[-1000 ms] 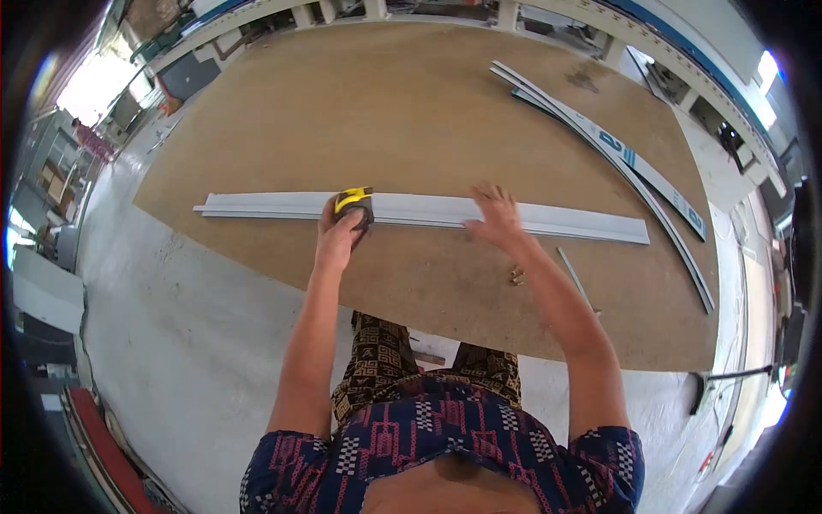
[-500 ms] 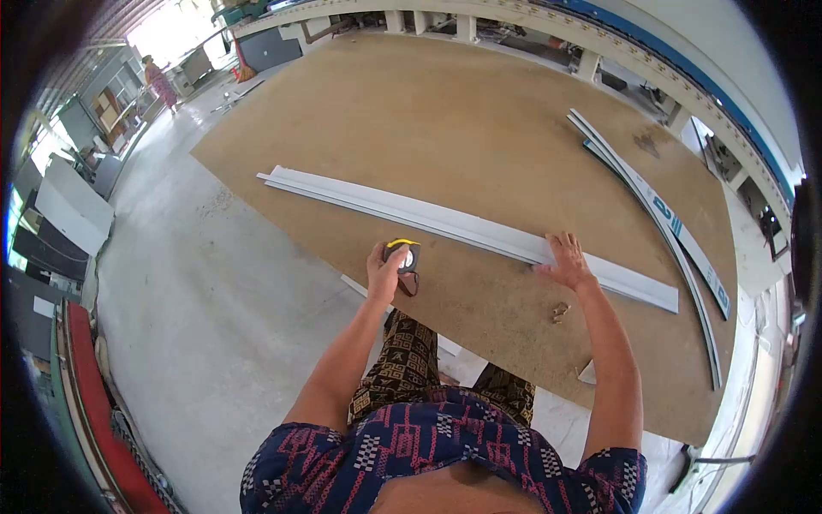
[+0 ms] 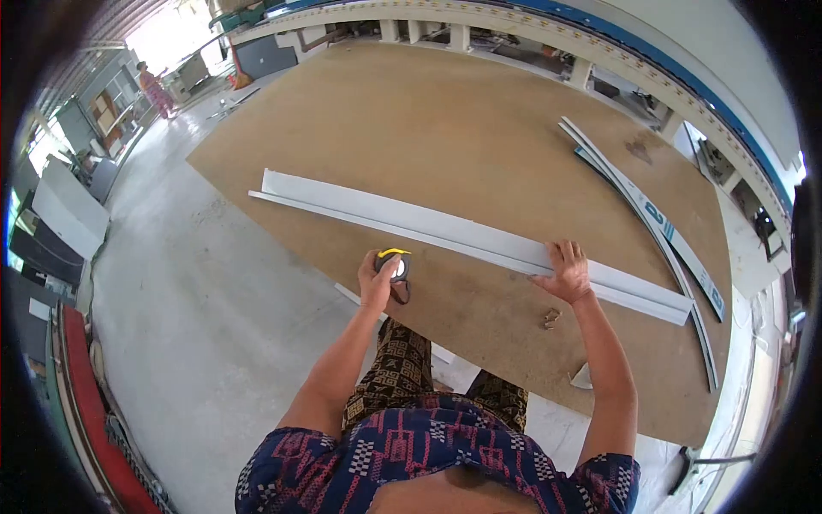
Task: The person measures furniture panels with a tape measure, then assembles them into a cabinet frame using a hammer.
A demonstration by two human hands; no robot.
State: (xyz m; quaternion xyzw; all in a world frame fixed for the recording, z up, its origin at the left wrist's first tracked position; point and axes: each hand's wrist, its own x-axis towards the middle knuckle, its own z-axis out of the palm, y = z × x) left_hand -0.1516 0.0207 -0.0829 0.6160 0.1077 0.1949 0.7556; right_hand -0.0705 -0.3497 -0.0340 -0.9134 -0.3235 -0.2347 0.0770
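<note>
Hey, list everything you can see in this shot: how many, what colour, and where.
long pale grey metal profile: one, pale grey, lying across the board
yellow and black tape measure: one, at the board's near edge
large brown fibreboard sheet: one, brown, in front of the person
curved white strips with blue print: at least two, right side of the board
small metal pieces: a few, dull, on the board by the right hand
grey concrete floor: grey, left
distant person: one, far left
left hand: holding the tape measure
right hand: gripping the profile
</note>
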